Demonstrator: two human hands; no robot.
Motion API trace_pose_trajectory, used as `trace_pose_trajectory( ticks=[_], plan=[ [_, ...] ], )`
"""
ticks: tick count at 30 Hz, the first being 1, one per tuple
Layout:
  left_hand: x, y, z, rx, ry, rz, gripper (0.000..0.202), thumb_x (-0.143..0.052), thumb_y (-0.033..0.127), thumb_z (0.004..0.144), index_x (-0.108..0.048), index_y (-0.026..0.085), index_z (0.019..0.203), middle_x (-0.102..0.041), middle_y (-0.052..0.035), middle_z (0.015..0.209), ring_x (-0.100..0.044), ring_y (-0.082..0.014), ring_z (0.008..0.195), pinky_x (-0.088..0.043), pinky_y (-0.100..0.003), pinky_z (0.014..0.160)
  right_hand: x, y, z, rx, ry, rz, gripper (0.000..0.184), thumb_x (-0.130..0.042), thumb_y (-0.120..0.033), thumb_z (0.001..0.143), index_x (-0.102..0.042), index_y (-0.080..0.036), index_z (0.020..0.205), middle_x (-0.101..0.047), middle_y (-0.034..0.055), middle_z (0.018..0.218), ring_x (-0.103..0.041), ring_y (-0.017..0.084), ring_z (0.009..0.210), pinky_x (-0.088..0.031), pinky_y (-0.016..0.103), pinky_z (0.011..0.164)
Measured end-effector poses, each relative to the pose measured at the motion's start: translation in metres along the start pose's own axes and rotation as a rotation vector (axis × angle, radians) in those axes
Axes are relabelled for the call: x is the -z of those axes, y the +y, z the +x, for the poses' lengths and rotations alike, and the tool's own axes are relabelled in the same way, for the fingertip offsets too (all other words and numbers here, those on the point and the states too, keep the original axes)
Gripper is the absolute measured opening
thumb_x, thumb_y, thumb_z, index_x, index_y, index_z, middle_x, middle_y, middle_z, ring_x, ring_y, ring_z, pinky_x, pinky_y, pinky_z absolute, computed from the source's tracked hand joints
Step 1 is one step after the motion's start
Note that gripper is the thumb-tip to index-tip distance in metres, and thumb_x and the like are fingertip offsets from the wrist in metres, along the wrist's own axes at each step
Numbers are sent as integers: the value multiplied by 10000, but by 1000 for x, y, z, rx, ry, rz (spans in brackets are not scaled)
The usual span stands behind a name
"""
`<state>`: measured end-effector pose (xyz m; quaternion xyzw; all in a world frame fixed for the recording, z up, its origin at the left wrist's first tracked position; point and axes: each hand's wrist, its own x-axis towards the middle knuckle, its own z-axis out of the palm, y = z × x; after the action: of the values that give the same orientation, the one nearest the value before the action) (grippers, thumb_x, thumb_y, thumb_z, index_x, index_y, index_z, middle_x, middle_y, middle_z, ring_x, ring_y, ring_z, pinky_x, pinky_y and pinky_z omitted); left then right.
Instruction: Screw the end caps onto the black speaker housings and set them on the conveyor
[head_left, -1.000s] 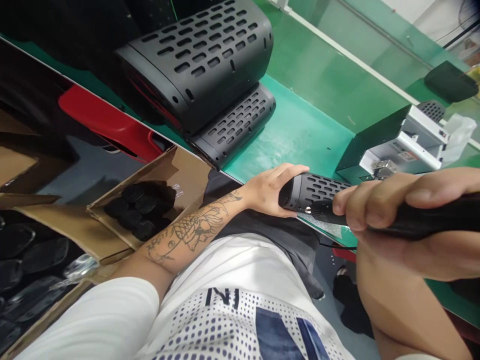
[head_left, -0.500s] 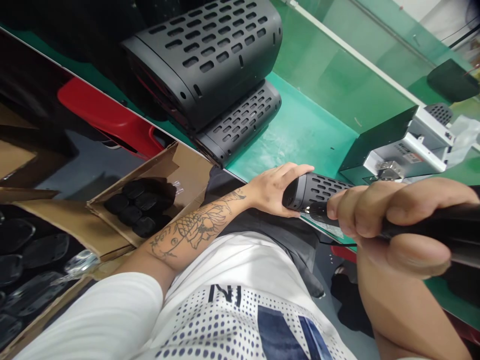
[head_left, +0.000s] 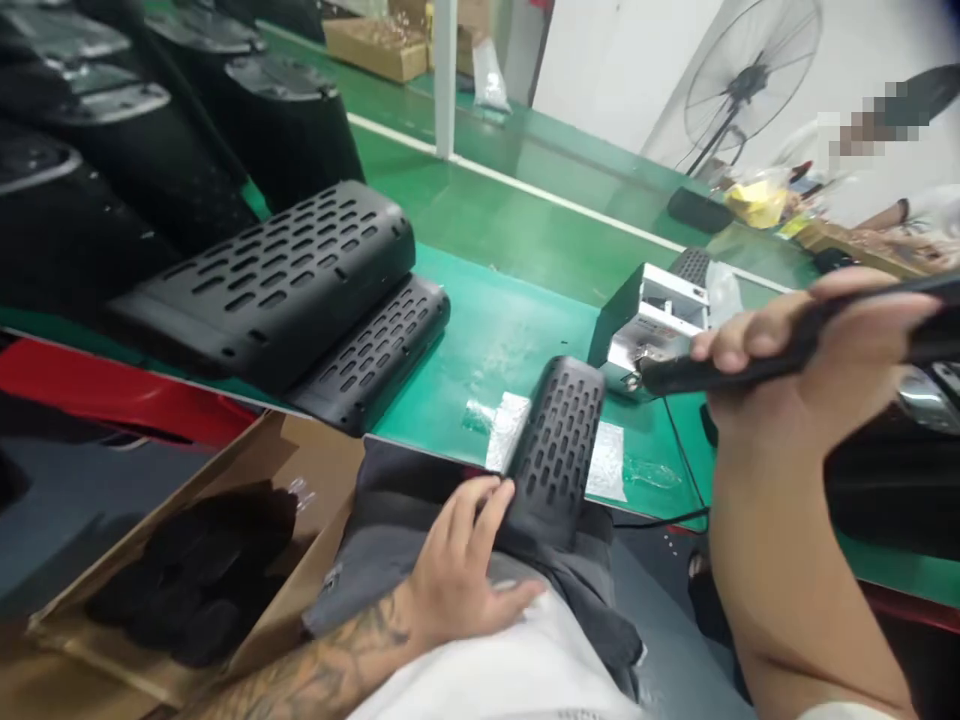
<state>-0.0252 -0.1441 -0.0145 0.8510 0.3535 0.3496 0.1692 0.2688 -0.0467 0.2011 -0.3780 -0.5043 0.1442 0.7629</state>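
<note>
My right hand [head_left: 795, 350] is wrapped round a black electric screwdriver [head_left: 720, 372]. The tool's tip points left, at the metal outlet on the front of a silver and black screw feeder [head_left: 637, 330]; whether they touch I cannot tell. A black slotted housing [head_left: 559, 440] lies over the table's front edge, its near end close to my lap. My left hand [head_left: 465, 560] is open beside its near left side, fingertips at its edge and thumb spread away. Under the housing, a silvery taped patch [head_left: 609, 462] shows on the green table.
Two more slotted housings, a large one [head_left: 300, 270] and a smaller one [head_left: 382, 350], lie on the left. Tall black housings [head_left: 292, 120] stand behind them. A cardboard box [head_left: 315, 450] with black parts is below left. Another person's arm [head_left: 889, 215] shows at far right.
My left hand has loosened from round the housing's end and come nearer my body. The housing now lies pointing away from me. The screwdriver has moved from the housing to the screw feeder.
</note>
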Motion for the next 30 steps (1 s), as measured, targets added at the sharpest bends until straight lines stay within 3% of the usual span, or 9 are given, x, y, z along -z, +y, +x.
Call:
trace_pose_trajectory(
  ticks=[4,6,9,11,13,15,20,25,30],
  plan=[
    [8,4,11,-350,-333,-142,1121,-672,325,956,-40,363,1880,-817,-80,1446,-859,-311,1113,-794,-448,856,54,58,43,104,93,-135,407,-958,-501,908,-683,-202,926,-596,-68,612,-569,119,490,-544,255,494],
    [19,11,46,-549,-387,-66,1039,-688,201,923,-271,426,1847,-826,-17,1446,-840,-279,1171,-772,-443,995,71,83,45,60,54,-173,339,-867,-444,1010,-687,-169,929,-609,-61,661,-583,96,537,-560,232,532],
    [38,21,117,-709,-336,146,884,-762,179,890,-561,459,1704,-659,-15,1695,-651,-314,1550,-590,-525,1306,80,103,33,-12,-5,-196,316,-798,-421,1072,-690,-143,969,-617,-61,724,-588,70,587,-572,204,578],
    [45,22,162,-665,-492,203,922,-875,303,846,-552,335,1709,-564,-107,1772,-533,-400,1649,-454,-625,1385,79,103,23,-45,-24,-190,364,-864,-461,1013,-681,-155,943,-619,-57,694,-589,89,558,-559,223,539],
    [43,21,192,-646,-616,179,988,-980,527,783,-599,197,1633,-662,-198,1623,-618,-436,1523,-432,-638,1362,74,93,18,-58,-20,-170,425,-928,-521,937,-667,-188,894,-612,-48,637,-585,125,510,-544,268,484],
    [33,23,205,-597,-612,234,1054,-1008,650,741,-625,117,1566,-727,-231,1423,-681,-442,1341,-486,-620,1265,71,78,16,-49,2,-139,448,-945,-559,902,-656,-218,871,-598,-42,605,-589,157,482,-561,321,474],
    [12,32,195,-303,-434,439,1062,-895,754,852,-584,66,1600,-705,-252,1259,-672,-466,1177,-536,-596,1052,73,45,22,43,89,-52,409,-905,-571,916,-650,-251,929,-583,-57,607,-571,167,469,-582,356,495],
    [31,20,196,-259,-525,371,1124,-908,759,819,-499,184,1695,-697,-228,1414,-698,-441,1223,-542,-583,1097,83,50,28,99,133,-59,349,-879,-519,956,-668,-244,908,-598,-44,613,-583,178,472,-573,368,492],
    [42,7,202,-217,-635,356,1104,-939,585,834,-433,204,1738,-730,-195,1380,-747,-405,1160,-586,-524,996,87,73,29,108,116,-91,326,-833,-456,1030,-678,-183,944,-606,-67,658,-595,113,532,-598,279,564]
  ],
)
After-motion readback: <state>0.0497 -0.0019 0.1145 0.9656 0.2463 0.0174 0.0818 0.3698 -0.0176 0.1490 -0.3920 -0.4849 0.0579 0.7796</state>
